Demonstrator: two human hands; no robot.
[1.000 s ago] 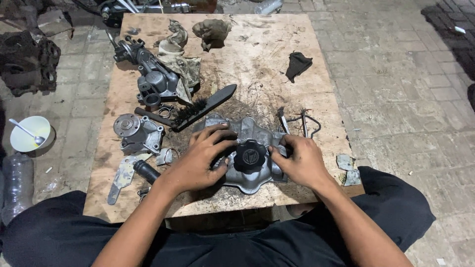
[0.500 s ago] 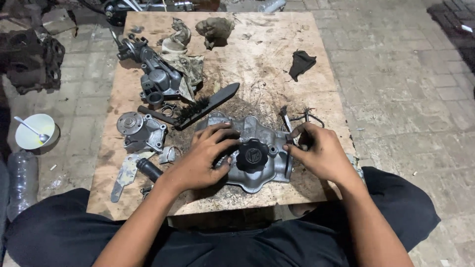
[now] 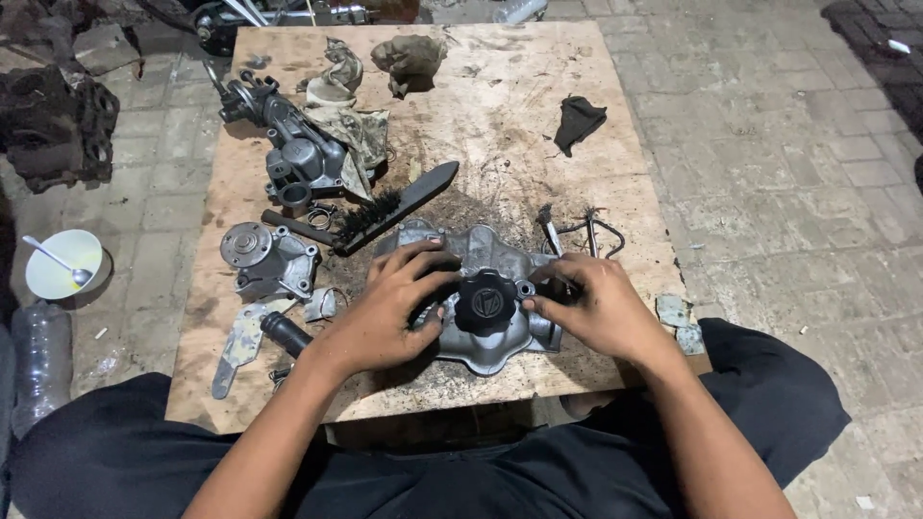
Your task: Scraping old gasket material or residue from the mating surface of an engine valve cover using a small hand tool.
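Observation:
A grey cast-metal engine cover with a round black cap lies on the near part of a dirty plywood board. My left hand is spread over the cover's left side, fingertips next to the black cap. On the cover's right edge rests my right hand, its fingers curled around the rim beside the cap. Whether anything small sits in those fingers is hidden.
On the board lie a black brush, a grey pump housing, a larger metal assembly, dirty rags, a black cloth and bent wire pieces. A white bowl with a spoon stands on the paving at left.
My right hand has shifted inward along the cover's right edge, closer to the black cap. My left hand stays spread on the cover.

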